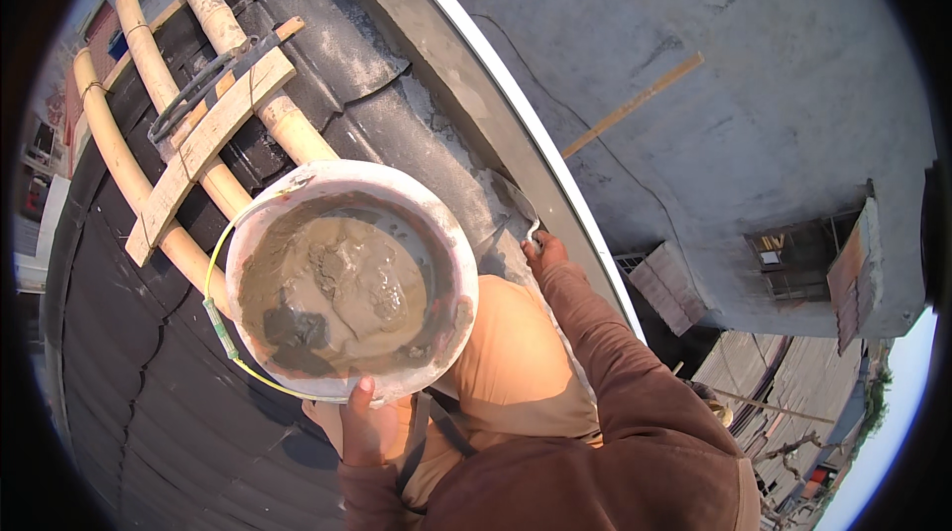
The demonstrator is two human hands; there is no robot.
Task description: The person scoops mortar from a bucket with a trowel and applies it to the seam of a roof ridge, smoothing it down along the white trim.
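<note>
My left hand [365, 424] grips the near rim of a round white bucket [451, 204], thumb over the edge. Wet grey mortar [347, 278] fills much of the bucket, heaped in the middle. A yellow handle with a green grip hangs down the bucket's left side. Over to the right, my right hand [543, 251] is closed around the handle of a trowel [523, 202]. The trowel's blade lies against the strip where the dark roof tiles meet the low plastered wall [466, 100], and its edges are hard to make out.
Bamboo poles [297, 129] with a wooden plank [213, 149] across them lie on the dark tiled roof [129, 372] beyond the bucket. A white edge [516, 110] runs along the wall's top; past it is a drop beside a grey building wall [714, 65].
</note>
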